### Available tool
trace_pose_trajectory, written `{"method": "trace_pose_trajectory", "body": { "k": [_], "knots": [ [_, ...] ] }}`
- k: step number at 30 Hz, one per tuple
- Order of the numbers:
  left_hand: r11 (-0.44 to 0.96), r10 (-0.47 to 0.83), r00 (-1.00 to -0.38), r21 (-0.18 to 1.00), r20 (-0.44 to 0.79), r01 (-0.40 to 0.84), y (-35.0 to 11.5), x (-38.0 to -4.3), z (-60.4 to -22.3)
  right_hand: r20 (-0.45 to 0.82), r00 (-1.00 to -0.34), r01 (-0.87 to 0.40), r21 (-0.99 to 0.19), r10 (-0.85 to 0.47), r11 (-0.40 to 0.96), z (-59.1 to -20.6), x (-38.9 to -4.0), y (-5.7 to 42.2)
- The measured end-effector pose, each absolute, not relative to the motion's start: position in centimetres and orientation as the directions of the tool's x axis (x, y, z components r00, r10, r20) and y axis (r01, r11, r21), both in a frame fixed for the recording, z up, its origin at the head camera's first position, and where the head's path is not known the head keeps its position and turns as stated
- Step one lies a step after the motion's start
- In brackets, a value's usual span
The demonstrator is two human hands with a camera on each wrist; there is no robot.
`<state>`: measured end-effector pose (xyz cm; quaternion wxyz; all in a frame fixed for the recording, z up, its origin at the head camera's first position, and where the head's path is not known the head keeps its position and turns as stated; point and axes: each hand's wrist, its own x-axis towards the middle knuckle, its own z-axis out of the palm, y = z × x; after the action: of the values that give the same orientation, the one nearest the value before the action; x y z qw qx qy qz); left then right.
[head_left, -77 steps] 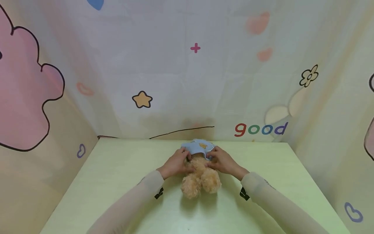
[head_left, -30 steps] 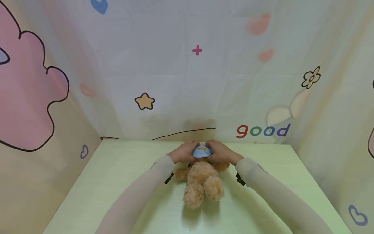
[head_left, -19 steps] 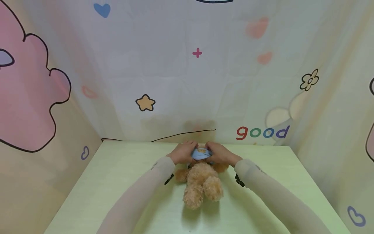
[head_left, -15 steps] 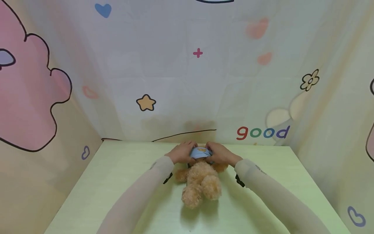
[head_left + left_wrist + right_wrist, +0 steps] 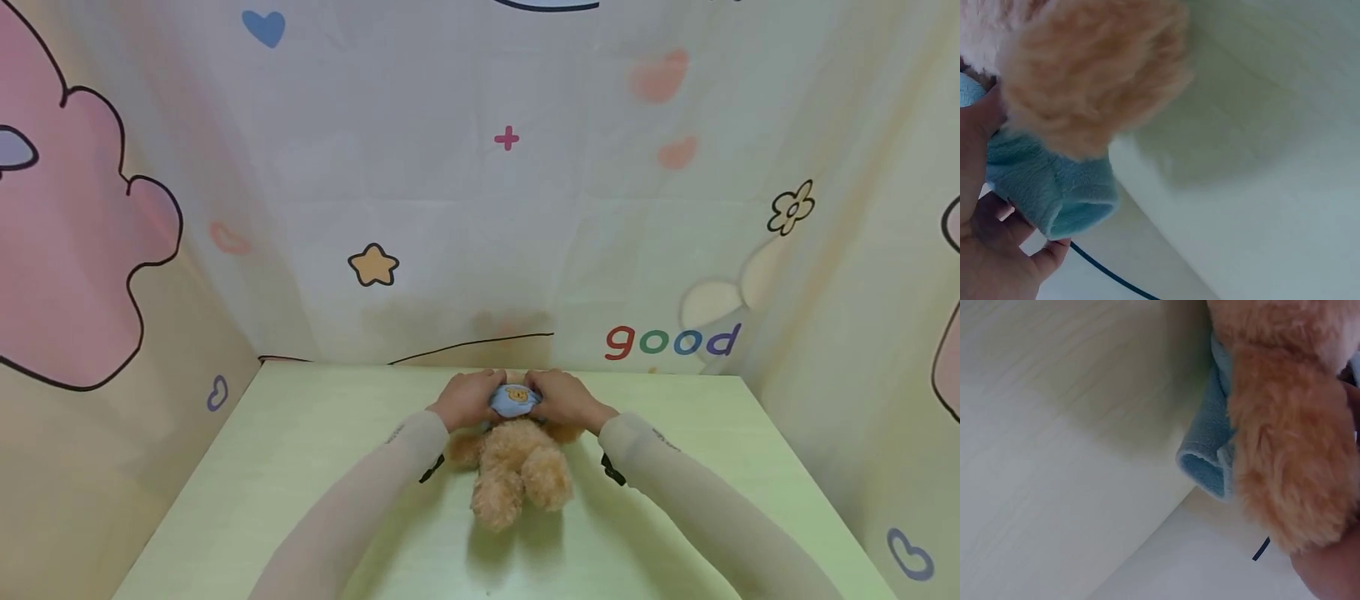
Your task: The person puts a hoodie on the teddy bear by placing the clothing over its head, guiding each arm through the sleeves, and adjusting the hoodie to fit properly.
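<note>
A fluffy light-brown teddy bear [image 5: 517, 446] lies on its back in the head view, legs toward me. Bunched over its upper end is a small light-blue shirt [image 5: 514, 401] with a bear print. My left hand [image 5: 468, 398] grips the shirt's left side, and my right hand [image 5: 564, 397] its right side. In the left wrist view, a sleeve opening hangs beyond the bear's arm [image 5: 1097, 75], with fingers at its edge. The right wrist view has the other sleeve [image 5: 1204, 453] beside a furry arm [image 5: 1291, 444]. The bear's head is hidden.
The bear is on a pale green-yellow table [image 5: 337, 467], near its far edge. Behind stands a printed curtain [image 5: 450, 208], with more printed cloth at both sides.
Earlier the shirt spread beyond the bear; now it is bunched between my hands, and the bear's arms and belly show. Over the last half second the shirt's print has turned more toward me.
</note>
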<state>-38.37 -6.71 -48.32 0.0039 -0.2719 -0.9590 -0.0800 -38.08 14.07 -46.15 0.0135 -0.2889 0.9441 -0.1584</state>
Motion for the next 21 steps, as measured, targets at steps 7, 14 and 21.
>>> {"method": "trace_pose_trajectory", "body": {
  "k": [7,14,21],
  "knots": [
    [0.769,0.512,-0.858,0.463,-0.034,0.441,-7.3,-38.4,-47.4,-0.015,-0.85,-0.465,-0.45,-0.527,0.762,-46.2,-38.3,14.8],
    [0.708,0.55,-0.834,0.558,-0.053,0.432,-7.4,-38.5,-47.1,-0.074,-0.874,-0.393,-0.475,-0.481,0.787,-45.9,-38.1,14.7],
    [0.685,0.591,-0.804,0.486,0.064,0.543,-7.3,-38.3,-48.1,0.068,-0.877,-0.462,-0.391,-0.476,0.796,-46.3,-37.7,13.9]
  ]
}}
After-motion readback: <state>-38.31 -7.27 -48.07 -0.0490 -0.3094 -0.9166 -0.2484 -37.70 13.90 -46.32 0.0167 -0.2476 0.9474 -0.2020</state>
